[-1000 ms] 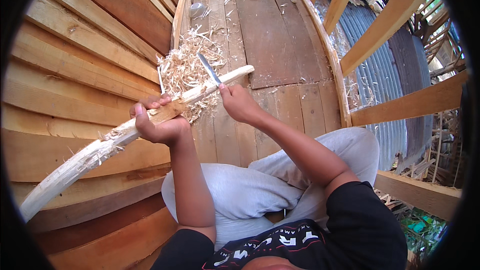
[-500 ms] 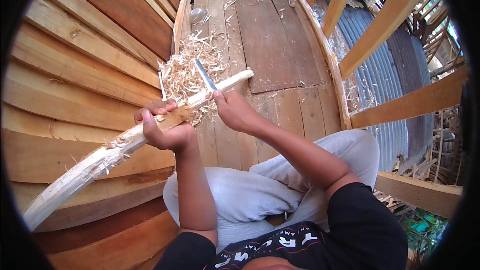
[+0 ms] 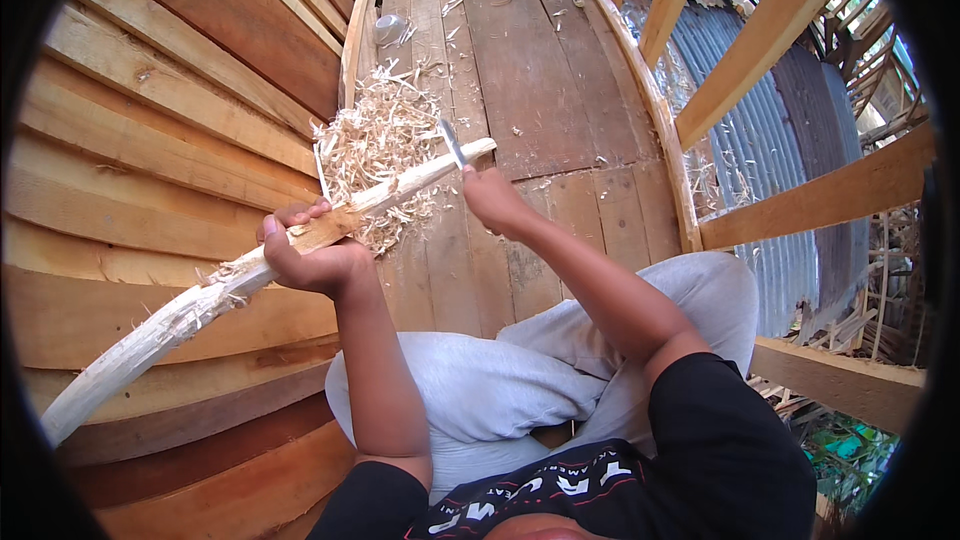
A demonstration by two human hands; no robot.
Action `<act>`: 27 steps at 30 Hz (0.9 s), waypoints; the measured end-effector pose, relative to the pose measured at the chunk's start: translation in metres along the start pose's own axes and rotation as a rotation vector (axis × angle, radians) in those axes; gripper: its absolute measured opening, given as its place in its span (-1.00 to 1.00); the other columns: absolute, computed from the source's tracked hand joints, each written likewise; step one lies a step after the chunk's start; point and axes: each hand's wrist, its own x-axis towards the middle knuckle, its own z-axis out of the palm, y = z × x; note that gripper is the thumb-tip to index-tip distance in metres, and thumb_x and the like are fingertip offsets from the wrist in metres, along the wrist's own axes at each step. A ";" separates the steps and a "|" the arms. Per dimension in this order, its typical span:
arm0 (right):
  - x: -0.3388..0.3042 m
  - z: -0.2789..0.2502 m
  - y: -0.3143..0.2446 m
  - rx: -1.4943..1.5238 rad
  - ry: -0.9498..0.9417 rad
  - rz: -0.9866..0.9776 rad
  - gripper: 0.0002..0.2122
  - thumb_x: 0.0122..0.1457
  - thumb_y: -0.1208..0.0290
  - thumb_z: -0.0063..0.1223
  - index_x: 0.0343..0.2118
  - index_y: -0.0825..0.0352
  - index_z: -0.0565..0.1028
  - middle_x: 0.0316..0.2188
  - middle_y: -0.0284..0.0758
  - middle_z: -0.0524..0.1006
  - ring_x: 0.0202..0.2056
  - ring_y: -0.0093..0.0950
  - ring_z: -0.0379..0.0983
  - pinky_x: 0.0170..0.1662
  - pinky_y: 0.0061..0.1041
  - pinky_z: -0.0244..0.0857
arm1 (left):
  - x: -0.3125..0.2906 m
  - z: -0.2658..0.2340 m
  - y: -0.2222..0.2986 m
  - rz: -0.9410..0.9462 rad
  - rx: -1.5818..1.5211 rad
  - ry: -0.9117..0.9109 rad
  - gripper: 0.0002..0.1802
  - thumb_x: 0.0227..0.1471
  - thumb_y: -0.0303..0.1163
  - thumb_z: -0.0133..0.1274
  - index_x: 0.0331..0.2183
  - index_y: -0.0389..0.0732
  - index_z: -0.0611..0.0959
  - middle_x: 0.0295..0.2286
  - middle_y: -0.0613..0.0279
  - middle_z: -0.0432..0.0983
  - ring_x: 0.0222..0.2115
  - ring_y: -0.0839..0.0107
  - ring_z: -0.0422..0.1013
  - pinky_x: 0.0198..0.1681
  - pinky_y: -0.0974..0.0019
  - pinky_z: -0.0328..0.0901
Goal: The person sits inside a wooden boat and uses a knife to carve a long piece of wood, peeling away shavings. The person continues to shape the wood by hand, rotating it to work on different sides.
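A long pale wooden pole (image 3: 150,348), stripped of bark and rough with curled splinters, slants from the lower left up to a tip near the middle. Around its middle part my left hand (image 3: 310,248) is closed. Close to the upper tip, my right hand (image 3: 492,202) grips a knife, its fingers wrapped round the handle, which they hide. The knife's blade (image 3: 452,143) points up and away, lying across the pole just short of its end. Beneath and beyond the pole spreads a heap of wood shavings (image 3: 375,135).
A plank wall (image 3: 170,150) rises along the left. A clear cup (image 3: 389,30) sits on the plank floor (image 3: 530,70) beyond the shavings. On the right stand a wooden railing (image 3: 820,195) and, past it, corrugated metal sheets (image 3: 760,120). My crossed legs (image 3: 480,380) are close below.
My right hand and the knife have slid along the pole toward its far tip. My left hand and the pole have shifted slightly left.
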 end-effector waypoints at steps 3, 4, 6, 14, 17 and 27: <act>-0.019 0.037 0.000 -0.104 0.042 -0.482 -0.48 0.35 0.14 -0.39 -0.61 0.46 0.39 -0.73 -0.23 0.37 -0.69 -0.33 0.30 -0.57 -0.25 0.17 | -0.004 0.004 0.005 0.007 -0.031 0.015 -0.70 -0.06 -0.16 -0.03 -0.58 -0.12 0.30 -0.63 0.28 0.21 -0.58 0.38 0.23 -0.34 0.23 0.23; -0.016 0.040 0.006 -0.120 0.077 -0.616 -0.48 0.36 0.13 -0.38 -0.66 0.40 0.36 -0.79 -0.35 0.31 -0.77 -0.47 0.23 -0.71 -0.33 0.11 | -0.006 0.007 0.005 0.014 -0.042 0.041 -0.71 -0.07 -0.19 -0.03 -0.58 -0.13 0.29 -0.64 0.29 0.20 -0.60 0.38 0.23 -0.37 0.24 0.24; 0.002 0.017 0.015 -0.102 0.114 -0.392 -0.48 0.34 0.18 -0.37 -0.63 0.49 0.40 -0.72 -0.12 0.38 -0.63 -0.26 0.34 -0.50 -0.21 0.22 | -0.006 0.006 0.005 0.028 -0.021 0.015 -0.71 -0.07 -0.18 -0.02 -0.58 -0.13 0.28 -0.65 0.29 0.19 -0.61 0.38 0.22 -0.38 0.26 0.24; -0.034 0.013 -0.017 -0.389 0.103 -0.464 -0.54 0.31 0.26 -0.35 -0.48 0.55 0.51 -0.48 0.15 0.52 -0.36 0.07 0.49 -0.23 -0.03 0.32 | -0.005 0.000 0.005 0.014 -0.082 -0.014 -0.72 -0.11 -0.21 0.01 -0.55 -0.13 0.29 -0.65 0.29 0.19 -0.61 0.39 0.22 -0.41 0.30 0.25; 0.007 -0.015 0.011 -0.631 0.131 -0.341 -0.61 0.31 0.30 -0.35 -0.38 0.53 0.48 -0.44 0.12 0.52 -0.33 0.07 0.48 -0.17 0.00 0.31 | -0.003 -0.002 0.000 -0.004 -0.083 -0.043 -0.73 -0.11 -0.21 0.01 -0.52 -0.13 0.31 -0.65 0.28 0.20 -0.62 0.41 0.21 -0.41 0.30 0.26; -0.028 0.005 0.001 -0.415 0.051 -0.353 -0.51 0.21 0.04 -0.08 -0.48 0.51 0.51 -0.54 0.07 0.51 -0.35 -0.03 0.51 -0.26 -0.15 0.32 | 0.006 -0.009 -0.001 -0.014 -0.225 -0.264 -0.81 -0.09 -0.34 -0.01 -0.45 -0.14 0.33 -0.65 0.26 0.25 -0.61 0.42 0.25 -0.44 0.31 0.30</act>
